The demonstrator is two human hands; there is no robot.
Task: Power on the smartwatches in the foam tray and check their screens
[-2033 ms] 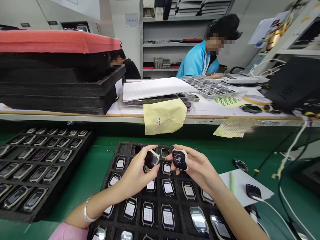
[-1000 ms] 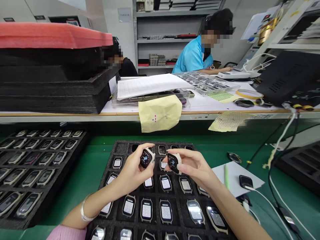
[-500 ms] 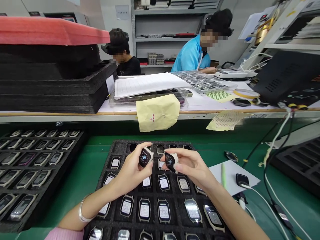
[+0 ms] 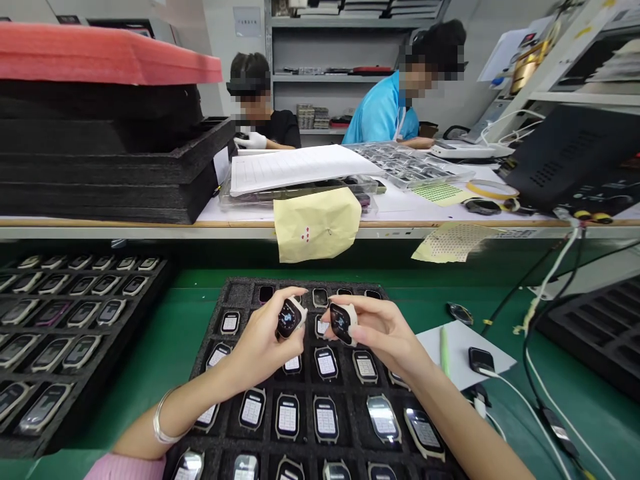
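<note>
Between thumb and fingers, my left hand (image 4: pixel 267 337) grips a smartwatch (image 4: pixel 290 317) with a pale case and a lit dial. A second smartwatch (image 4: pixel 341 324), much alike and also lit, is pinched by my right hand (image 4: pixel 387 330). Both watches are tilted, side by side and apart, above a black foam tray (image 4: pixel 197 387). In the tray's compartments lie several strapless watches, many with lit white screens, such as one watch (image 4: pixel 287 417) near the front. My forearms cover parts of the tray.
Another foam tray of watches (image 4: pixel 83 350) lies at left. At right are a white sheet (image 4: pixel 460 340) with a green pen (image 4: pixel 445 352), a cabled watch (image 4: pixel 481 360) and white cables. A shelf edge (image 4: pixel 225 231) crosses behind, with stacked foam trays (image 4: pixel 100 173) on it. Two people sit beyond.
Both watches stay in my hands, nearly unmoved. Behind the shelf, the person in black has shifted right and lifted their head, and a white-gloved hand now shows.
</note>
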